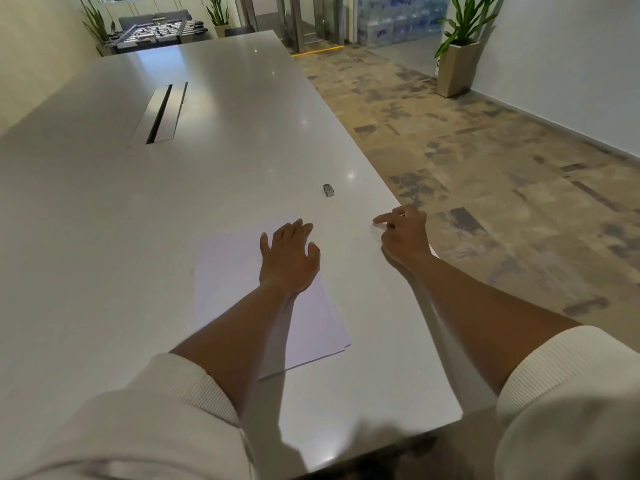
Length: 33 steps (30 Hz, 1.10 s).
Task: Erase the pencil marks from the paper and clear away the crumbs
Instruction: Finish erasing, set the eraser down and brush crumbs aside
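Note:
A thin stack of white paper (235,282) lies on the white table (138,220) in front of me. My left hand (289,258) rests flat on the paper's far right corner, fingers spread. My right hand (405,233) is at the table's right edge, to the right of the paper, with the index finger stretched out leftward on the table top and the other fingers curled under. A small grey eraser (329,189) lies alone on the table beyond both hands. I cannot make out pencil marks or crumbs on the sheet.
A long cable slot (161,114) is set into the table at the far left. The table's right edge runs close past my right hand, with patterned carpet (502,174) below. A potted plant (457,64) stands by the far right wall.

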Each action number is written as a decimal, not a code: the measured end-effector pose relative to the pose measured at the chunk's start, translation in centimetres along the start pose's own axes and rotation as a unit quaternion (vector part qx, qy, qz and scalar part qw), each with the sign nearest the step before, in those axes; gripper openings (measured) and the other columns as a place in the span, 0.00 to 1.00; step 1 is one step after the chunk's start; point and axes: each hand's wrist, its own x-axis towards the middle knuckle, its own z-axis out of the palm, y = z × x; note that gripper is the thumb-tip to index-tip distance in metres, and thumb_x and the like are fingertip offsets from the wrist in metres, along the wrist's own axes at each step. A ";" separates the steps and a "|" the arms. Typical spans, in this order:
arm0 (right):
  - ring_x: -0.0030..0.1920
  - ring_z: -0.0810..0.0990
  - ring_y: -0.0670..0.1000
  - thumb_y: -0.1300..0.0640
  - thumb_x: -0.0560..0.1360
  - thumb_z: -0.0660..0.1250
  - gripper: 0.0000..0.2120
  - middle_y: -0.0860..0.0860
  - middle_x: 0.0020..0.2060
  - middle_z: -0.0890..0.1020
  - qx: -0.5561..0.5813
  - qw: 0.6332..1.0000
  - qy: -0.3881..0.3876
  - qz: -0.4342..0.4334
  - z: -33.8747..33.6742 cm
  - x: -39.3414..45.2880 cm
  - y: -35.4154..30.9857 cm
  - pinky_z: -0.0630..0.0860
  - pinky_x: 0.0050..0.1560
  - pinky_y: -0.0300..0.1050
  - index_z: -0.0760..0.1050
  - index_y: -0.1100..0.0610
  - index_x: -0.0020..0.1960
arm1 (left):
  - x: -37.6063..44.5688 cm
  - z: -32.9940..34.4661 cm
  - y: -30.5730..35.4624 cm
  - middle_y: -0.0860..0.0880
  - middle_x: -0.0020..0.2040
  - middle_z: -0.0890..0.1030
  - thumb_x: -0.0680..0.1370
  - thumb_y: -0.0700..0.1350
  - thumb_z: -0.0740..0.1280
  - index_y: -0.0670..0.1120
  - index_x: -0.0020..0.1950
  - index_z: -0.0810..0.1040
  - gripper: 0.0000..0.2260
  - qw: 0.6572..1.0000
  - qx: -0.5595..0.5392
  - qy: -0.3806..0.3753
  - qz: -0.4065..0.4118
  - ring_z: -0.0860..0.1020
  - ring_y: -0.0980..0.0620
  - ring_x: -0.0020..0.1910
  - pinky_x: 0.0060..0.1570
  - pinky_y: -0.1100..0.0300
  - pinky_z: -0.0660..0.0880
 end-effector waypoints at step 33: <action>0.71 0.60 0.54 0.44 0.71 0.74 0.26 0.55 0.65 0.68 -0.024 0.999 -0.024 0.013 -0.5 -0.4 -0.2 0.64 0.66 0.42 0.76 0.55 0.64 | -0.1 0.0 0.1 0.50 0.82 0.60 0.85 0.51 0.54 0.52 0.80 0.62 0.22 1.000 0.007 -0.001 0.000 0.54 0.49 0.82 0.79 0.40 0.43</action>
